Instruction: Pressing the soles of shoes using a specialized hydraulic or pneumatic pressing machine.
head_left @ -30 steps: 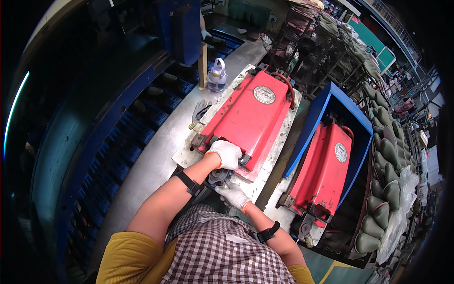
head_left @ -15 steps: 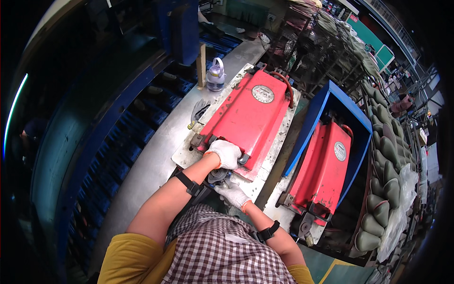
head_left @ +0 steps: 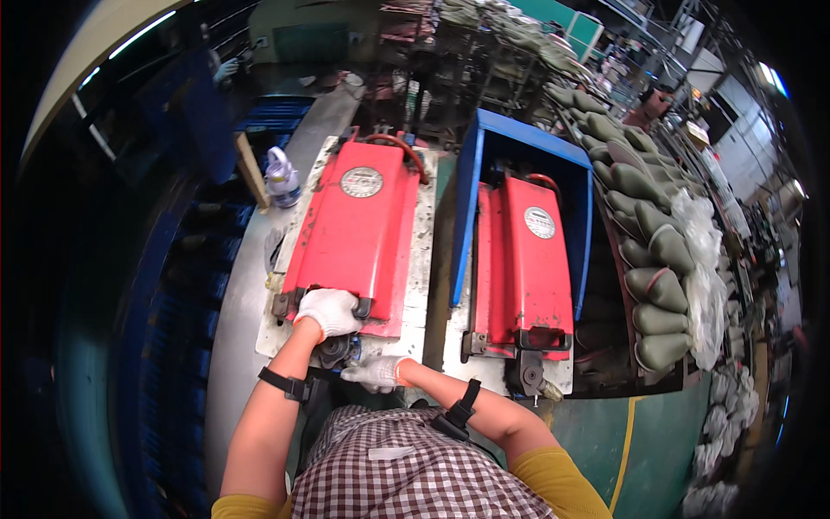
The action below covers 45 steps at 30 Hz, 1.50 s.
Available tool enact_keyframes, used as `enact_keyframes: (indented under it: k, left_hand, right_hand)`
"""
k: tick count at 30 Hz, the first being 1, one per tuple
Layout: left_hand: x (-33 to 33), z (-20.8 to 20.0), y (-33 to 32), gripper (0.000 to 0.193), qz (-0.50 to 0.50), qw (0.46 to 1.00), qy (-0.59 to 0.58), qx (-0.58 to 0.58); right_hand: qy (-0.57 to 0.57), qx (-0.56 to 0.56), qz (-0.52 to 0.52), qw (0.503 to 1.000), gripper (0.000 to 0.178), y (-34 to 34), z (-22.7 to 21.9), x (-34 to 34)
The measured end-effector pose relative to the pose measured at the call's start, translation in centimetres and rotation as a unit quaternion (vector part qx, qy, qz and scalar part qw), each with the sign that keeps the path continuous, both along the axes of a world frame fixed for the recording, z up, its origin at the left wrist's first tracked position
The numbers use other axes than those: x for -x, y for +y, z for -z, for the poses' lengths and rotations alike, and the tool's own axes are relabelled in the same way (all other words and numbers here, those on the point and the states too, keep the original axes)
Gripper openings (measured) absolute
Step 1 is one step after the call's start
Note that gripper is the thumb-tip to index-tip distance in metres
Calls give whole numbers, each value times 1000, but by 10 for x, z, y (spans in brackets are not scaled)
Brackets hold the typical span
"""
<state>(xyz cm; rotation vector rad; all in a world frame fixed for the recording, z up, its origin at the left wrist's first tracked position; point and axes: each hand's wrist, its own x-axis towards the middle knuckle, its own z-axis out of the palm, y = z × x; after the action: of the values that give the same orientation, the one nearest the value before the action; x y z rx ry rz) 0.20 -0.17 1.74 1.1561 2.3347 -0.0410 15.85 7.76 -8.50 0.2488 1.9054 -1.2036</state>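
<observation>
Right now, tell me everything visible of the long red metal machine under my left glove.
The long red, metal-looking machine lies lengthwise away from you on a stained white board, left of a similar red machine. Its painted casing is raised along the middle. A round silvery plate sits toward the far end, where a reddish-brown hose curves. A dark bracket sits at its near left corner; your white-gloved left hand appears wrapped around its dark front handle.

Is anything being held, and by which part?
The left grip holds the left red machine by its dark near-end handle; whether the right grip holds anything cannot be told.
</observation>
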Motion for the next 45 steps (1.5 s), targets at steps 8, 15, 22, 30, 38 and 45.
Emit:
enact_keyframes:
  k: [8,15,22,30,38,45]
  left_hand:
    - [-3,3,-2,40,13,1000,16,-20]
    - [-13,16,-20,25,29,983,94,-157]
    - [2,-63,-13,24,54,978,100,-175]
    - [44,-145,11,59,106,763,328,-547]
    - [35,-144,40,66,111,683,320,-648]
    - [22,-6,-129,66,-209,752,-101,-617]
  right_hand:
    - [-50,170,-4,984,47,-76,40,31]
    - [4,115,-13,993,59,-72,1,26]
    - [67,167,76,981,45,-1,-62,1]
    - [306,-49,301,902,61,29,-14,70]
    - [543,-376,238,712,94,76,92,170]
    - [472,-339,248,775,100,36,3,159]
